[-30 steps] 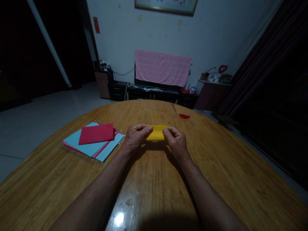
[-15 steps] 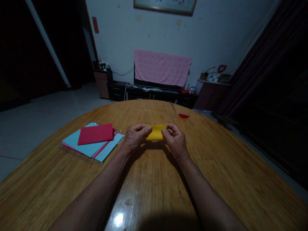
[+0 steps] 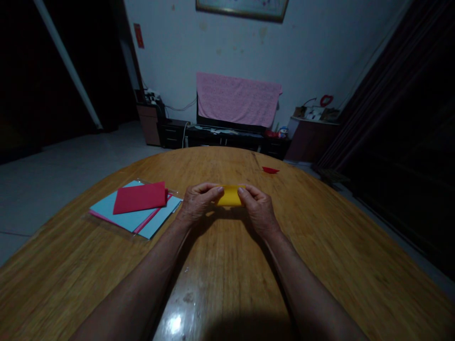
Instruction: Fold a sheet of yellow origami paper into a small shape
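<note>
A small rectangle of yellow paper (image 3: 230,196) is held up a little above the wooden table (image 3: 227,265), its shadow falling on the wood below. My left hand (image 3: 199,202) pinches its left end, thumb on the near face. At the right end my right hand (image 3: 259,206) grips it the same way, with fingers curled behind. Most of the fingertips are hidden behind the paper and hands.
Left of my hands lie light blue sheets (image 3: 106,208) in a clear sleeve, with folded red paper (image 3: 139,198) on top. A small red folded paper piece (image 3: 270,170) sits at the far right. Beyond the table, a pink cloth (image 3: 238,99) covers a screen.
Both hands keep hold of the yellow paper in nearly the same place. My right-hand fingers have closed in slightly behind its upper edge. The whole view has shifted a little.
</note>
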`<state>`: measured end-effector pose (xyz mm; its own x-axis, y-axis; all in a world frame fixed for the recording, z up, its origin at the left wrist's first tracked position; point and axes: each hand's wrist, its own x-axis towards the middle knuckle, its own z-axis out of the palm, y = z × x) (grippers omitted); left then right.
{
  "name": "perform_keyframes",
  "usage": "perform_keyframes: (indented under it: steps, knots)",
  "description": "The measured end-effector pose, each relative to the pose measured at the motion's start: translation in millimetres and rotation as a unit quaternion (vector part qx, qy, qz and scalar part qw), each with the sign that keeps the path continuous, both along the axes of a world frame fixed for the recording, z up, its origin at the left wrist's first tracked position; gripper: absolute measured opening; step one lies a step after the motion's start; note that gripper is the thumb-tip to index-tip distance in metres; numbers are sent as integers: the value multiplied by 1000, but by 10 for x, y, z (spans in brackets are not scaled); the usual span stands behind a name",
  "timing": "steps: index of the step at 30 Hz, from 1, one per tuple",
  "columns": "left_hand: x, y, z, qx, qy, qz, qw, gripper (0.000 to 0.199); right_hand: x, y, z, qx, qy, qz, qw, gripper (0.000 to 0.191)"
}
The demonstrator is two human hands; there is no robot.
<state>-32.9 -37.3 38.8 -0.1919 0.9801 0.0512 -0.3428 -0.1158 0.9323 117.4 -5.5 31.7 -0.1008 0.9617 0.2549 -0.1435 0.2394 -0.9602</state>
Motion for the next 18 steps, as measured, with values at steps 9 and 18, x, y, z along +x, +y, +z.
perform_keyframes:
  steps: [9,18]
  knots:
    - [-49,42,-39,21,36,6,999,18,-1,21,-42,4,9,-8,1000,28]
    - [-51,31,-30,27,60,23,998,20,15,32,-43,44,-29,-19,998,27]
